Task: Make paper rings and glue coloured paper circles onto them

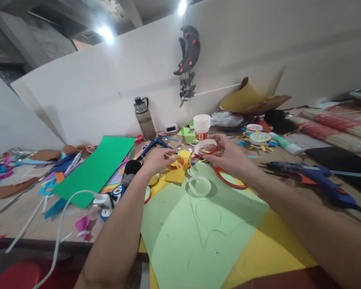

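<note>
My right hand (224, 153) holds a paper cup ring (209, 151), white inside with a red band outside, between thumb and fingers. My left hand (159, 162) is loosely curved with its fingers apart, beside a small yellow and red ring-shaped piece (177, 162); whether they touch is unclear. A white ring (199, 186) lies on light green paper (204, 224) that bears pencil curves. Under my right wrist, scissors with red handles (233, 184) are partly covered. Behind the hands stands a stack of white paper cups (201, 122).
On the right lies a blue glue gun (315, 172). A water bottle (145, 120) stands at the back wall. Green card (98, 168) lies at left, near a white cable (61, 224). Yellow paper (276, 245) extends beneath the light green sheet.
</note>
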`<state>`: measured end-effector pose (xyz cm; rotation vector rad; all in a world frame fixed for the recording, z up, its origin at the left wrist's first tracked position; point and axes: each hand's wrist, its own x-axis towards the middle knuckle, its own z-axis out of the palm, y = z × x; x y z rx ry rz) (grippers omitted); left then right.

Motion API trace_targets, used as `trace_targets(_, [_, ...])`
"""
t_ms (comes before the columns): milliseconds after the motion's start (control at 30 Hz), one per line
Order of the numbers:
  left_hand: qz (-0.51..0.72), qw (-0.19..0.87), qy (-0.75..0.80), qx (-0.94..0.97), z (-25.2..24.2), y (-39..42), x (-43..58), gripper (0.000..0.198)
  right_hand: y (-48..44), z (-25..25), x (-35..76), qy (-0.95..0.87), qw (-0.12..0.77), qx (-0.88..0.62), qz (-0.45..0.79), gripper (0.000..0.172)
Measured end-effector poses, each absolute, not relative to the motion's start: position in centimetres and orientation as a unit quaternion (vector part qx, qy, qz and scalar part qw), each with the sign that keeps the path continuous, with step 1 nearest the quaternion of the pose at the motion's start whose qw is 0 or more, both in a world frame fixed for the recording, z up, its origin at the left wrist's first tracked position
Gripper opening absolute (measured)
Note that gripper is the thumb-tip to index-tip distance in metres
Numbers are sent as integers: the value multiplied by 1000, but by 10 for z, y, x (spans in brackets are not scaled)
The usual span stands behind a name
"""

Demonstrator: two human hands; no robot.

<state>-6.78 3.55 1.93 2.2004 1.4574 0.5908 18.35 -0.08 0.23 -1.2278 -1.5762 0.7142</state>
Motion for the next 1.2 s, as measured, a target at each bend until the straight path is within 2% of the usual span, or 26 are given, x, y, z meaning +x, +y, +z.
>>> trace_targets(67, [144,211,478,841,15,36,-70,26,2,3,187,-633,497,-509,305,57])
trace_targets(133, [118,174,458,864,12,36,-69,17,4,6,192,-617,509,-507,322,58])
trace_targets(233, [117,116,511,844,7,38,-65,4,4,11,196,-604,510,-514,333,51])
trace_targets(333, [170,62,593,785,6,41,-64,10,0,16,197,-608,464,-557,323,38])
trace_targets(433, [281,46,601,747,11,42,-68,19,-4,18,196,-613,426,-589,309,40])
trace_targets(567, [448,164,563,675,26,37,-71,16,-1,12,197,-637,453,-565,263,43])
trace_targets(633, [476,278,523,650,30,31,-65,27,1,7,196,-661,473,-539,223,40])
trace_targets(733, [407,498,483,594,30,19,-45,51,-2,3,190,-708,477,-494,165,33])
trace_targets(833, [348,615,436,558,24,7,-22,55,-10,2,182,-758,467,-444,105,24])
trace_targets(967, [365,639,402,545,16,5,-12,45,-16,6,178,-795,446,-399,101,14])
trace_targets(1100, [435,624,417,497,14,16,-24,34,-15,15,183,-746,489,-407,196,58])
trace_targets(1133, [457,613,430,480,15,19,-28,31,-15,17,185,-744,477,-413,221,62])
trace_targets(1200, [493,591,448,455,16,23,-33,26,-17,17,189,-783,385,-411,265,63])
